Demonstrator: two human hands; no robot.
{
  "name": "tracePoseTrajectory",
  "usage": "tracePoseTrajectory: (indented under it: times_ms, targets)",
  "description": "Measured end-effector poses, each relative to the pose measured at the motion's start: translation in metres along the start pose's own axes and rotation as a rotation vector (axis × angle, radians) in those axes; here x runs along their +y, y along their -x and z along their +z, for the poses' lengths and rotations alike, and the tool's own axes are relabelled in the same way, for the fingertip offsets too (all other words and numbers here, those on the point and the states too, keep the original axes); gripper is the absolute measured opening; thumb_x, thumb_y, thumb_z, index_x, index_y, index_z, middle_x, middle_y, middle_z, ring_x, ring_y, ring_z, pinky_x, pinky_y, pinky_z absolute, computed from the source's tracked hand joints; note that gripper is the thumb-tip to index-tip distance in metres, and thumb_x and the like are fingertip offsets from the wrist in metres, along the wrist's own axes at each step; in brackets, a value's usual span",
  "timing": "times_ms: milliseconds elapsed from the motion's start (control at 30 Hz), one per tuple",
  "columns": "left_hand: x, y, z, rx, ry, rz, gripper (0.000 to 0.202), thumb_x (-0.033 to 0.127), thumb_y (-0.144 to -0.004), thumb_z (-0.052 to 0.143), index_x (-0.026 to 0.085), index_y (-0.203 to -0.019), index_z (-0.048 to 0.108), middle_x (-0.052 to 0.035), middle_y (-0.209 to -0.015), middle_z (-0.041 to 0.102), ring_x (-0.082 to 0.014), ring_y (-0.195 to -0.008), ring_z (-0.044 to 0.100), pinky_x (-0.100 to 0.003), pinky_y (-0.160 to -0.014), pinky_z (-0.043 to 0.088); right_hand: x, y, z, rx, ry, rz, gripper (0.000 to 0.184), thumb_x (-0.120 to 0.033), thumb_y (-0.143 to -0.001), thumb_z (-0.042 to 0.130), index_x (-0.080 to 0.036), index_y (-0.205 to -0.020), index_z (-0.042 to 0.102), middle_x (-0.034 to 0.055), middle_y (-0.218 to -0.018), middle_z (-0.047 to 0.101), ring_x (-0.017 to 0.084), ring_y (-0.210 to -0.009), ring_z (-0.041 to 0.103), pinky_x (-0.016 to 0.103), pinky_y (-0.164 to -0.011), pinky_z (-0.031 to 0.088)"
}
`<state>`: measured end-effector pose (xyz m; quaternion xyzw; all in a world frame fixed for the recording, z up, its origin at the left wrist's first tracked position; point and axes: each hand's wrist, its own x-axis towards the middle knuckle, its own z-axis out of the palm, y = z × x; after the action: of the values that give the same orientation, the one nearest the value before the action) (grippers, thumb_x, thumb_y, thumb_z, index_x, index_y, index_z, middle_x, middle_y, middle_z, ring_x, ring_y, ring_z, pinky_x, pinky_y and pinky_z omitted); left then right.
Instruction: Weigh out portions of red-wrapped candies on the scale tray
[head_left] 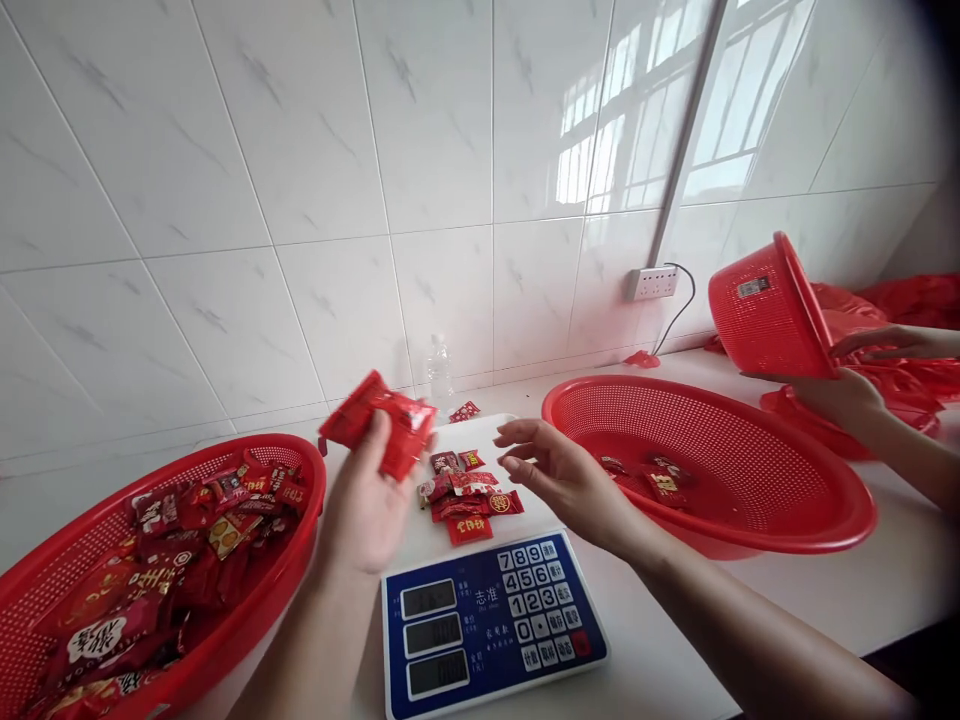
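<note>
The left hand [364, 505] pinches a red packet [405, 432] above the left side of the scale [491, 622], right of a basket [319, 480] of sweets. The right hand [562, 482], thumb and fingers slightly parted, hangs right of the small wrapped sweets [471, 505] piled on the scale's far part.

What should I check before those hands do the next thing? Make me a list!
1. Left hand has a grip on the red packaging: ok.
2. Right hand free: ok, nothing seen in it.
3. Small packets lying on the white pan: ok, in a loose pile.
4. Number on the top screen: cannot tell, too faint.
5. Keypad uncovered: ok.
6. Other person's hands away from the pan: ok, holding a tilted basket.
</note>
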<state>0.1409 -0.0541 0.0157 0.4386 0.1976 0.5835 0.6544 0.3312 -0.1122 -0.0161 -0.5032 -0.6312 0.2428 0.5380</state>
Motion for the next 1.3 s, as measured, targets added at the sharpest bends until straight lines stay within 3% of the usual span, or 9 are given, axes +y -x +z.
tracePoseTrajectory:
  times_ms: [167,300,500,767,1100,1300]
  targets:
    - [0.037,-0.007,-0.015,0.23,0.176,0.053,0.016,0.032,-0.092,0.053,0.025,-0.094,0.067,0.0005,-0.1,0.072,-0.0182,-0.103,0.066,-0.029,-0.078,0.059,0.016,0.004,-0.019,-0.096,0.359,0.114,0.027,-0.035,-0.085,0.053,-0.021,-0.106,0.062,0.008,-0.108,0.066,0.021,-0.093,0.063,0.039,-0.08,0.054]
    - [0.045,-0.008,-0.017,0.301,0.202,0.051,0.018,0.03,-0.093,0.051,0.025,-0.089,0.068,0.0003,-0.096,0.073,-0.017,-0.1,0.067,-0.027,-0.075,0.06,0.02,0.004,-0.012,-0.235,0.515,-0.003,0.029,-0.032,-0.088,0.052,-0.024,-0.113,0.064,0.0073,-0.118,0.063,0.024,-0.109,0.058,0.043,-0.093,0.049]
    - [0.048,-0.01,-0.021,0.309,0.167,0.066,0.017,0.032,-0.092,0.052,0.026,-0.093,0.068,0.0007,-0.098,0.071,-0.017,-0.1,0.066,-0.026,-0.075,0.06,0.02,-0.006,0.004,-0.4,0.575,-0.124,0.036,-0.03,-0.089,0.054,-0.03,-0.125,0.06,0.0052,-0.129,0.057,0.026,-0.125,0.045,0.047,-0.103,0.041]
    - [0.054,-0.008,-0.018,0.336,0.244,0.067,0.019,0.028,-0.093,0.05,0.024,-0.093,0.069,-0.0019,-0.099,0.072,-0.0182,-0.094,0.068,-0.025,-0.066,0.061,0.02,-0.012,0.01,-0.564,0.668,-0.106,0.043,-0.041,-0.093,0.046,-0.027,-0.134,0.052,0.0041,-0.143,0.046,0.026,-0.135,0.032,0.049,-0.111,0.029]
    - [0.053,-0.007,-0.017,0.298,0.272,0.051,0.023,0.028,-0.093,0.05,0.022,-0.086,0.07,-0.0031,-0.092,0.073,-0.0186,-0.087,0.069,-0.026,-0.062,0.061,0.022,-0.012,0.004,-0.525,0.74,-0.077,0.041,-0.042,-0.094,0.045,-0.02,-0.125,0.059,0.0111,-0.134,0.053,0.029,-0.128,0.042,0.047,-0.105,0.037]
    - [0.054,-0.005,-0.018,0.259,0.287,0.05,0.021,0.028,-0.093,0.05,0.026,-0.095,0.071,-0.002,-0.09,0.074,-0.0187,-0.085,0.07,-0.026,-0.06,0.06,0.016,-0.01,0.005,-0.511,0.764,-0.027,0.039,-0.04,-0.093,0.048,-0.021,-0.124,0.06,0.011,-0.139,0.048,0.03,-0.131,0.038,0.049,-0.106,0.035]
